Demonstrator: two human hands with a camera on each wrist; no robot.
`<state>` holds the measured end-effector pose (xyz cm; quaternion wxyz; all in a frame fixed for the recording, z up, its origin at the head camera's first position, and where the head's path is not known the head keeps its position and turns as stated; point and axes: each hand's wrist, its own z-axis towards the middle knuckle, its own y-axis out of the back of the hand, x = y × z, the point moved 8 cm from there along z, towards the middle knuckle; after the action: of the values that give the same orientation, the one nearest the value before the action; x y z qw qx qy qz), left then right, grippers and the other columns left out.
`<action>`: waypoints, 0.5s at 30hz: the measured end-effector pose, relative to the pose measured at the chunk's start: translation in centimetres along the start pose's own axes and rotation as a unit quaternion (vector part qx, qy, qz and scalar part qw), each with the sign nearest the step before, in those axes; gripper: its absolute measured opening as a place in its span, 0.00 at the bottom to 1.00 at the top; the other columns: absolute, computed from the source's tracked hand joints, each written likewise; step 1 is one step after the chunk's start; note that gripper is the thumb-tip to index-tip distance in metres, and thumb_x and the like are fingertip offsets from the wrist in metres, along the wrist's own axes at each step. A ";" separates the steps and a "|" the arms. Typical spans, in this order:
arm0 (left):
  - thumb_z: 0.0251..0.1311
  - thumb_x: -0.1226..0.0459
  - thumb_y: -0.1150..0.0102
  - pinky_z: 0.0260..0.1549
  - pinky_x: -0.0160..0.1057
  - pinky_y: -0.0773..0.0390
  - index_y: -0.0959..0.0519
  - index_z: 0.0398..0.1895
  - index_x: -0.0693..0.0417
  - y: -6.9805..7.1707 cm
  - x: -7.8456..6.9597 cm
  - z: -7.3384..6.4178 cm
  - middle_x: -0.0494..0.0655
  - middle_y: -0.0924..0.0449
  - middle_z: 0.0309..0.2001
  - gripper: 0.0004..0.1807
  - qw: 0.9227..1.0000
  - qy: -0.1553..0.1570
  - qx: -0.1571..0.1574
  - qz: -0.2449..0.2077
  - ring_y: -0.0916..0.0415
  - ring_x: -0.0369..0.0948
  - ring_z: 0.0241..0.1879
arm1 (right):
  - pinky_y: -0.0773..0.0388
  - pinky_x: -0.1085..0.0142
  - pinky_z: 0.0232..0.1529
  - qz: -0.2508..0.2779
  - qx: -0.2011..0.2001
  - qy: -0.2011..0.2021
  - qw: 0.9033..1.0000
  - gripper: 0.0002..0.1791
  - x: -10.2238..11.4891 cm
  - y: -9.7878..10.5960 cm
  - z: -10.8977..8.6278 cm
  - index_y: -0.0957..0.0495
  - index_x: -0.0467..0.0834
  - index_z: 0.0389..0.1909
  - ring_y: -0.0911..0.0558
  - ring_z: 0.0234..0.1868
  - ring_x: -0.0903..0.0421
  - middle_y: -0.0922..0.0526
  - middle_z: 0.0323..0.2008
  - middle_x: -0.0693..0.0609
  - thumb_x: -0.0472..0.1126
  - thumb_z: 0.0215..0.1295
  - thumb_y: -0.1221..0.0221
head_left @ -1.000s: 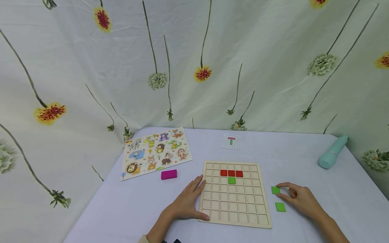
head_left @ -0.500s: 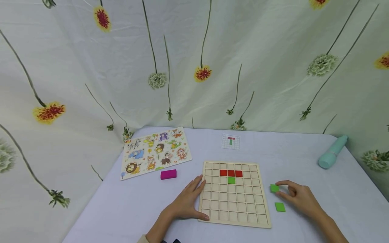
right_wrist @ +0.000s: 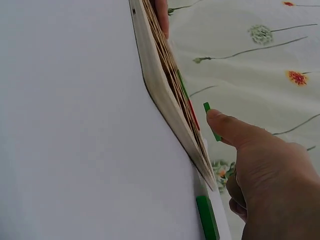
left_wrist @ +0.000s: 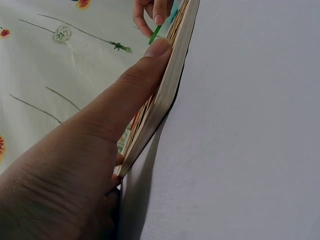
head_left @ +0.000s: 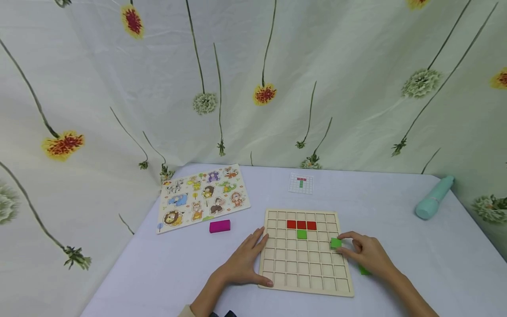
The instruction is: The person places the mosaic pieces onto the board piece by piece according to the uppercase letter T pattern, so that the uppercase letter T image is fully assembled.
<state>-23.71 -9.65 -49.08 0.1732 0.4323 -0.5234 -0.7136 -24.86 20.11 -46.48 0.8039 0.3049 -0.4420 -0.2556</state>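
Note:
My right hand [head_left: 370,255] pinches a green square tile [head_left: 336,243] between thumb and forefinger, over the right edge of a wooden grid board [head_left: 293,267]. In the right wrist view this tile [right_wrist: 217,136] is seen edge-on, apart from the board's surface. My left hand [head_left: 242,264] rests on the board's left side with spread fingers, its thumb [left_wrist: 142,65] on the near left corner. A row of red tiles [head_left: 301,225] fills cells near the far side, with a green tile [head_left: 302,234] below the middle one. Another green tile [head_left: 364,270] lies on the table, partly hidden by my right hand.
Behind the board lies a small pattern card [head_left: 301,184] showing a red and green T. An animal puzzle board [head_left: 203,198] and a magenta block [head_left: 219,226] are at the left. A turquoise bottle-shaped object [head_left: 433,198] lies at the far right. Flowered cloth [head_left: 356,88] hangs behind.
My right hand has carried the pinched green tile leftward from the table beside the board to over its right edge. The left hand stays in place.

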 end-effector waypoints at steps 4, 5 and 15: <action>0.32 0.28 0.40 0.65 0.50 0.50 0.51 0.72 0.57 -0.1 0.0 0.0 0.52 0.62 0.73 0.66 1.000 0.002 0.003 -0.003 0.64 0.47 0.71 | 0.45 0.75 0.15 0.002 0.009 0.013 1.000 0.16 1.4 -1.6 0.9 0.20 0.56 0.39 0.48 0.15 0.72 0.47 0.12 0.69 0.50 0.46 0.31; 0.32 0.28 0.40 0.65 0.51 0.49 0.51 0.72 0.57 -0.1 0.0 0.0 0.52 0.62 0.73 0.66 1.000 0.002 0.003 -0.002 0.63 0.47 0.71 | 0.44 0.75 0.17 0.000 0.011 0.016 1.000 0.16 1.7 -2.0 1.1 0.20 0.56 0.39 0.47 0.15 0.72 0.46 0.12 0.70 0.51 0.47 0.31; 0.32 0.27 0.42 0.65 0.50 0.50 0.51 0.72 0.56 -0.3 0.3 0.0 0.50 0.63 0.73 0.67 1.000 0.007 0.005 0.005 0.64 0.45 0.71 | 0.40 0.73 0.21 0.010 0.019 0.037 0.999 0.16 4.1 -4.7 2.7 0.20 0.54 0.39 0.47 0.16 0.71 0.47 0.11 0.70 0.53 0.48 0.32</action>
<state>-23.86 -9.75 -49.44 0.1779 0.4356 -0.5278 -0.7071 -25.86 13.36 -46.43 0.8162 0.3254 -0.4195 -0.2279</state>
